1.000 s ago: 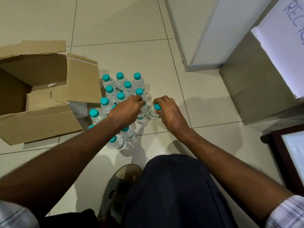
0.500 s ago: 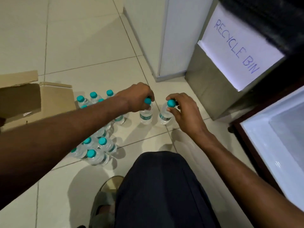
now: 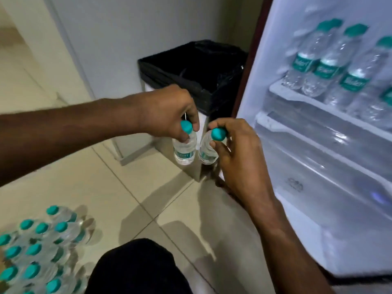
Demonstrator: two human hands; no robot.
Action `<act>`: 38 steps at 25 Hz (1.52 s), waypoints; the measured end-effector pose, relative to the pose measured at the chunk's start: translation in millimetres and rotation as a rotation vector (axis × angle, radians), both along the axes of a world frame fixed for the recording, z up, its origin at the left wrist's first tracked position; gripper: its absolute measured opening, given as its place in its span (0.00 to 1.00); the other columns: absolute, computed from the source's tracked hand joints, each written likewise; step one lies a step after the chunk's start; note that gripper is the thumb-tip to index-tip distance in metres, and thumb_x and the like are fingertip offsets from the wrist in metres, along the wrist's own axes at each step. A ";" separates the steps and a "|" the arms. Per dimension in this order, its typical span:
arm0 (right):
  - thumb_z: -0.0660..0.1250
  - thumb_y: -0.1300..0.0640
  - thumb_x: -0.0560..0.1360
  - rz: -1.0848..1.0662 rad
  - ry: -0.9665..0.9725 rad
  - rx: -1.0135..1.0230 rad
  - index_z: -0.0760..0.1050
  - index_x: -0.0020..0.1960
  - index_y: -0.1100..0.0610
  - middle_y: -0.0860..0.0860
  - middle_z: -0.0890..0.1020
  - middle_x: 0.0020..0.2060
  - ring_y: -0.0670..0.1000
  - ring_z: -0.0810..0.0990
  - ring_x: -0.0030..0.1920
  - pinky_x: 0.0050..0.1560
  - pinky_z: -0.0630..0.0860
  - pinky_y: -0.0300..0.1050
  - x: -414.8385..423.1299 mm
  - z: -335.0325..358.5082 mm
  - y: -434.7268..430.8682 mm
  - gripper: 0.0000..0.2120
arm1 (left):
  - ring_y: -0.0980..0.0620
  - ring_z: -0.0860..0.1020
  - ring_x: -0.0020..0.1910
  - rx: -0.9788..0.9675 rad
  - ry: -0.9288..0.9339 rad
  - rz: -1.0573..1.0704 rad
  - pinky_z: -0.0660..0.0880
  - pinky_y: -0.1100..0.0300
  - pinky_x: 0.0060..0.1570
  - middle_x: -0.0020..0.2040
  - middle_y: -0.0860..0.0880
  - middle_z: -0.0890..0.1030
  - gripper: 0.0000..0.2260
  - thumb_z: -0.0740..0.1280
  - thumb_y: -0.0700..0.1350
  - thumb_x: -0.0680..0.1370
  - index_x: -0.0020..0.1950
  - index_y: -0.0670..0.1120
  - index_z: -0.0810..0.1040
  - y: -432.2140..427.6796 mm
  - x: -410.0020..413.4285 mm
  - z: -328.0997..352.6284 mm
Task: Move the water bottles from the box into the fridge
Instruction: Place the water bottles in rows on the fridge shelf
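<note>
Two water bottles in the air at frame centre, side by side. Left hand pinches left bottle at the neck; right hand pinches right bottle likewise. Open fridge at 3 o'clock, shelf bottles at 1. Floor bottles at 8. Black bin at 12.

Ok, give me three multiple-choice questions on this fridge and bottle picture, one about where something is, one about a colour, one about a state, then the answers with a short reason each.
1. Where is the black-lined bin?
A. Left of the open fridge, behind the hands
B. Inside the fridge
C. Beside the bottles on the floor

2. What colour are the bottle caps?
A. Red
B. Teal
C. White

3. What are the hands doing?
A. Both are empty
B. Only one holds a bottle
C. Each holds one bottle by its neck

Answers:
1 A, the bin stands against the wall by the fridge's edge.
2 B, every visible cap is teal.
3 C, the left hand grips the left bottle, the right hand the right bottle.
</note>
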State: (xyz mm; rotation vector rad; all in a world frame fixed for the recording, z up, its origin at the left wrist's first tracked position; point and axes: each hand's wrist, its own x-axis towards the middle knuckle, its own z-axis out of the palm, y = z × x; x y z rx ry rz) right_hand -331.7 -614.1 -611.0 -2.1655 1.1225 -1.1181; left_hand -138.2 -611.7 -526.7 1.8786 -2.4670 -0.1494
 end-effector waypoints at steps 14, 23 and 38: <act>0.70 0.60 0.75 -0.625 -0.107 -0.530 0.77 0.60 0.55 0.50 0.79 0.55 0.47 0.77 0.53 0.52 0.78 0.45 -117.9 179.9 -59.3 0.13 | 0.54 0.75 0.45 -0.693 0.220 -0.592 0.68 0.65 0.44 0.48 0.51 0.78 0.10 0.71 0.50 0.75 0.52 0.47 0.83 -109.2 -120.9 167.9; 0.61 0.66 0.72 -0.830 0.006 -0.697 0.75 0.58 0.62 0.58 0.78 0.55 0.53 0.75 0.54 0.48 0.67 0.27 -170.8 190.4 -159.2 0.15 | 0.59 0.77 0.46 -0.700 0.531 -0.706 0.67 0.76 0.44 0.49 0.50 0.83 0.10 0.66 0.51 0.75 0.49 0.46 0.83 -202.5 -203.5 137.3; 0.71 0.60 0.77 -0.922 0.535 -0.063 0.76 0.66 0.61 0.58 0.79 0.64 0.56 0.79 0.63 0.65 0.77 0.50 -215.4 206.6 -250.4 0.19 | 0.57 0.77 0.45 -0.315 0.396 -0.579 0.70 0.65 0.52 0.55 0.48 0.83 0.16 0.74 0.50 0.74 0.57 0.42 0.83 -310.5 -277.8 117.7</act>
